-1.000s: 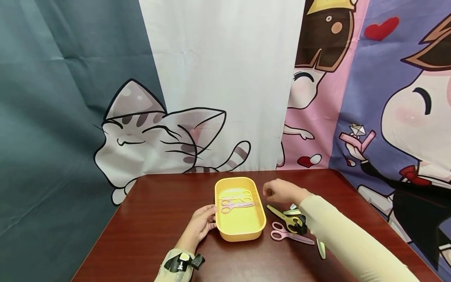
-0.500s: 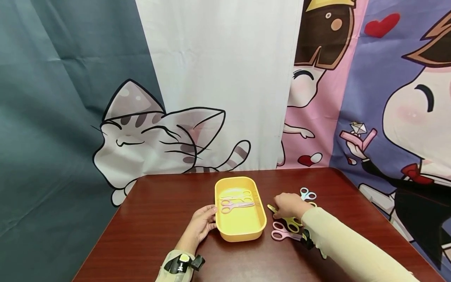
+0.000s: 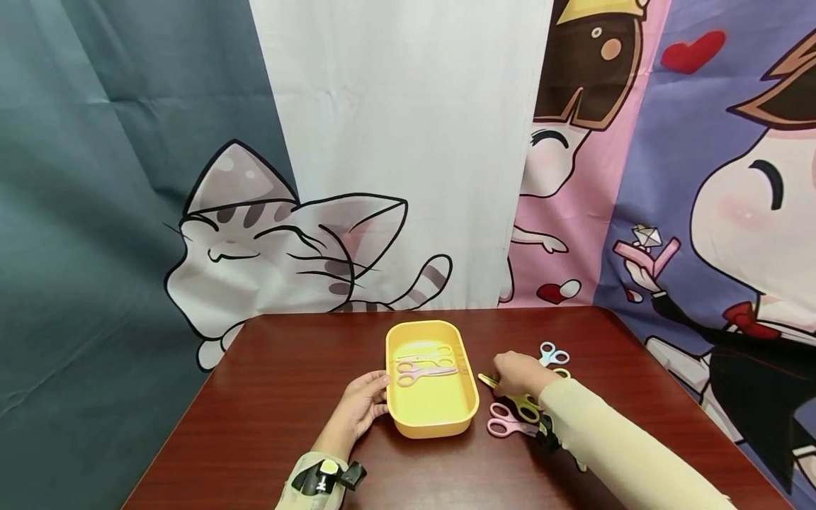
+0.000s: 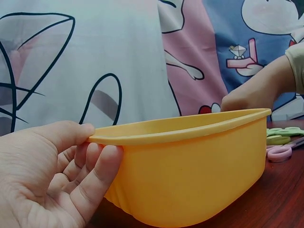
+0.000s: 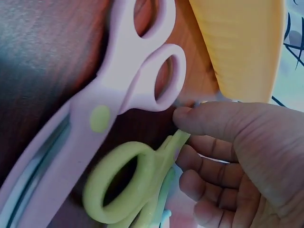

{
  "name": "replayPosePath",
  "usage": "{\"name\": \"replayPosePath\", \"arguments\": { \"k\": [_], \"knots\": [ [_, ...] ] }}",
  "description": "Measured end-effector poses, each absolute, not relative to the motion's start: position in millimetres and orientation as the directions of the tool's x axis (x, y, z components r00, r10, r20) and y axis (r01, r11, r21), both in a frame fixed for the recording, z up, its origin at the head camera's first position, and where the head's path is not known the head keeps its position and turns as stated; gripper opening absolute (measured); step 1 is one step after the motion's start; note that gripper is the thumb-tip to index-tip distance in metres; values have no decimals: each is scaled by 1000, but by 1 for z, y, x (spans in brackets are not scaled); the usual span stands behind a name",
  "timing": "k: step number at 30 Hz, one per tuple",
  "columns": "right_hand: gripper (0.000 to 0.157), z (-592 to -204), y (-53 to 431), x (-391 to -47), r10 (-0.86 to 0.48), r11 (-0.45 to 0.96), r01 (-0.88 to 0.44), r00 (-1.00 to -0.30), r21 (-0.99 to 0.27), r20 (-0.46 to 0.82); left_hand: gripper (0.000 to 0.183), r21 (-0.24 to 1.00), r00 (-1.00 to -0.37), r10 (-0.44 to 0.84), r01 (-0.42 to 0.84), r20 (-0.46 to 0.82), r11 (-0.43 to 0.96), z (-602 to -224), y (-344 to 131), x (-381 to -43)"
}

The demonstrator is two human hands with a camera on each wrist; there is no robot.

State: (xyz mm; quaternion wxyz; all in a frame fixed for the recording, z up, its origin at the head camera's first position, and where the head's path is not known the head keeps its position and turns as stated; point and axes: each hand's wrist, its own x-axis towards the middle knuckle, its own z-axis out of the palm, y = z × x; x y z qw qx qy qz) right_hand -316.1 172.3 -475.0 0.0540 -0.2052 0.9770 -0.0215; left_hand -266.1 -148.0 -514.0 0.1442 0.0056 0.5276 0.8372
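My left hand pinches the left rim of a yellow plastic bin, thumb on top and fingers curled below the edge. Inside the bin lie pink scissors and yellow scissors. Right of the bin, my right hand pinches other yellow scissors by the blade part, between thumb and fingers. Their tip pokes out on the bin side of the hand, and their handle loops face away from the bin. Pink scissors lie on the table just in front of that hand.
Behind the right wrist show light blue scissor handles and a yellow loop. A green-tipped piece peeks from under the right forearm. The dark red table ends at a printed cloth backdrop.
My right hand has come from beside the bin's far right side down onto the yellow scissors and now pinches them. The blue handles have come into view. My left hand stays at the rim.
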Motion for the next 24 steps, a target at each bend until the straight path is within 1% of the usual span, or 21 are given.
{"name": "replayPosePath", "arguments": {
  "k": [5,9,17,24],
  "knots": [
    [16,-477,172,-323,-465,881,-450,-882,-148,-84,37,879,-960,248,-226,-129,-420,-517,-150,-266],
    [16,-474,174,-326,-501,850,-475,-863,-229,-69,38,875,-965,236,-209,-113,-436,-523,-149,-269],
    [15,-463,171,-331,-492,839,-453,-868,-300,-66,40,880,-968,223,-207,-119,-428,-528,-148,-273],
    [18,-446,163,-344,-474,825,-443,-880,-352,-4,42,871,-966,212,-230,-149,-434,-526,-149,-272]
  ]
}}
